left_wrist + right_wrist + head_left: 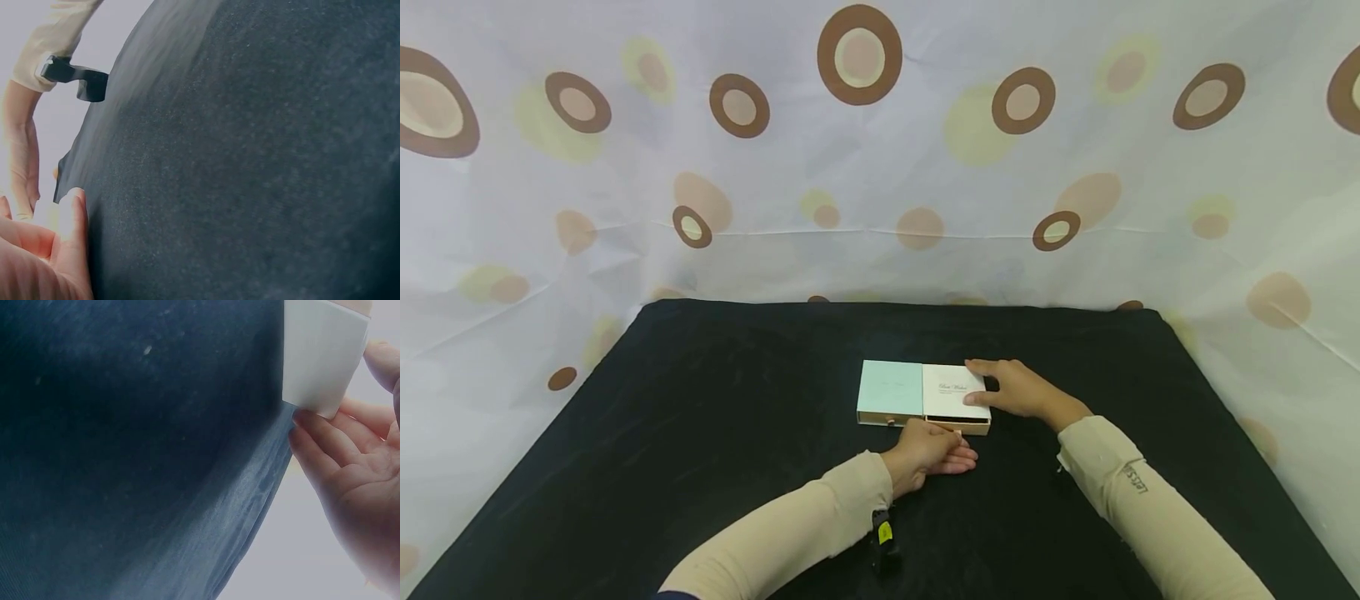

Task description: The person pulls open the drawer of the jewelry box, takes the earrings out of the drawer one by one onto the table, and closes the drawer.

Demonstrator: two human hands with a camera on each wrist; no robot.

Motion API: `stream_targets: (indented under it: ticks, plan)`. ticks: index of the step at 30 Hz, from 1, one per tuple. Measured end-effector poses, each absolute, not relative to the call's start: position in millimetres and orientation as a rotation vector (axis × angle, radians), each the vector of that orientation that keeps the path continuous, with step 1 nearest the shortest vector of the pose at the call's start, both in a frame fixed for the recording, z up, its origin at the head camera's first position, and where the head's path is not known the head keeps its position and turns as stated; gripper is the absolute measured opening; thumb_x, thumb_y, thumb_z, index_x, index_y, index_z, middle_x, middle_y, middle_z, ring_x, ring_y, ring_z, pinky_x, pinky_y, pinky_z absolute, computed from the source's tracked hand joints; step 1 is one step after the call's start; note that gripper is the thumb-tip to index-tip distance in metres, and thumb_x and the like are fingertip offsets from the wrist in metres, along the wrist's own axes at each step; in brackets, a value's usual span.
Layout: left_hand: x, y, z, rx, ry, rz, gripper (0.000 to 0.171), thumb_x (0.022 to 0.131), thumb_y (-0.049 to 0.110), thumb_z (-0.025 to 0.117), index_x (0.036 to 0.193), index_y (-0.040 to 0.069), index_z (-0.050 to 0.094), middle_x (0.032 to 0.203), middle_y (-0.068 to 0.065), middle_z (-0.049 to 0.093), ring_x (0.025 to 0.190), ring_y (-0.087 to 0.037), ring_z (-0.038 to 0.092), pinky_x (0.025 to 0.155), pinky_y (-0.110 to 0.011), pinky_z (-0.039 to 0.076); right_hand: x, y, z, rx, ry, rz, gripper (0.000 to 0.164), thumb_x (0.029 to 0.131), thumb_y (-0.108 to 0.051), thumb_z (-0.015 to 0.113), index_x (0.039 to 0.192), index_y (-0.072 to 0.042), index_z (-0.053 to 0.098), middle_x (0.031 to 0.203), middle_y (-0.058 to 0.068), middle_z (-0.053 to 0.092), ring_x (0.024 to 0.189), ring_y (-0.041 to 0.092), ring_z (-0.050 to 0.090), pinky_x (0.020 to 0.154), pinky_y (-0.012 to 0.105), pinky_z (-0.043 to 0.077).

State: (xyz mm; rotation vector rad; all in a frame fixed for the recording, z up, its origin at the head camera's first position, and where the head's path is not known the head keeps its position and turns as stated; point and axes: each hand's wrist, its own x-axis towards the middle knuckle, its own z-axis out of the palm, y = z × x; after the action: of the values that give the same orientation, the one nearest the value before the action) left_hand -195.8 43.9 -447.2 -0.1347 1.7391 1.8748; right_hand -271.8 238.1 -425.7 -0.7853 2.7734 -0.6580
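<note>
Side by side on the black cloth stand two small drawer boxes, one with a mint-green top (889,387), the other a white box (949,385) with printed lettering. The white box's drawer (973,428) is slid a little out at the front, showing a dark gap under the lid. My left hand (925,452) pinches the small pull tab at that drawer's front between thumb and index finger, other fingers extended. With thumb and fingers my right hand (1019,388) holds the white box at its right end. In the right wrist view its fingertips (300,419) touch the box's lower edge.
Black cloth (715,417) covers the table. Behind it hangs a pale curtain (865,167) with brown and yellow circles. A small knob (891,422) shows on the mint box's drawer front. A black strap device (883,533) hangs at the left cuff.
</note>
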Motion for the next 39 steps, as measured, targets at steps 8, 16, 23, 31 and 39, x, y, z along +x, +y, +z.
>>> stream_targets:
  ticks: [8,16,23,31,39]
  plan:
    - [-194,42,-449,-0.128,1.741,1.885,0.023,0.097,0.007,0.054,0.104,-0.011,0.066,0.092,-0.021,0.071,0.081,-0.024,0.072,0.07,-0.029,0.056,-272,238,-426,-0.791,2.775,-0.673,0.073,0.089,-0.039,0.065,0.141,0.006,0.04,0.145,0.023,0.04,0.133,0.039,0.039,0.105,0.053,0.034]
    - [-193,42,-452,-0.148,1.74,1.889,0.025,0.098,0.011,0.054,0.102,-0.01,0.067,0.09,-0.02,0.072,0.08,-0.023,0.072,0.069,-0.028,0.056,-267,241,-426,-0.836,2.796,-0.69,0.077,0.088,-0.038,0.067,0.141,0.008,0.038,0.146,0.025,0.037,0.134,0.04,0.037,0.106,0.053,0.032]
    - [-193,42,-452,-0.149,1.736,1.895,0.025,0.098,0.01,0.053,0.1,-0.01,0.067,0.089,-0.02,0.072,0.08,-0.023,0.072,0.07,-0.029,0.056,-263,250,-422,-0.818,2.827,-0.682,0.075,0.087,-0.035,0.069,0.14,0.009,0.04,0.145,0.026,0.039,0.133,0.041,0.039,0.105,0.054,0.033]
    - [-192,41,-453,-0.146,1.735,1.899,0.025,0.098,0.01,0.053,0.101,-0.011,0.067,0.09,-0.02,0.072,0.081,-0.023,0.072,0.07,-0.029,0.056,-264,253,-428,-0.79,2.777,-0.67,0.07,0.091,-0.038,0.063,0.141,0.006,0.04,0.142,0.024,0.043,0.128,0.041,0.044,0.101,0.055,0.037]
    - [-192,42,-451,-0.122,1.74,1.902,0.024,0.098,0.008,0.053,0.103,-0.011,0.066,0.09,-0.021,0.071,0.081,-0.024,0.072,0.069,-0.029,0.056,-266,253,-427,-0.734,2.78,-0.627,0.071,0.09,-0.041,0.062,0.142,0.002,0.04,0.141,0.025,0.044,0.125,0.042,0.047,0.099,0.056,0.039]
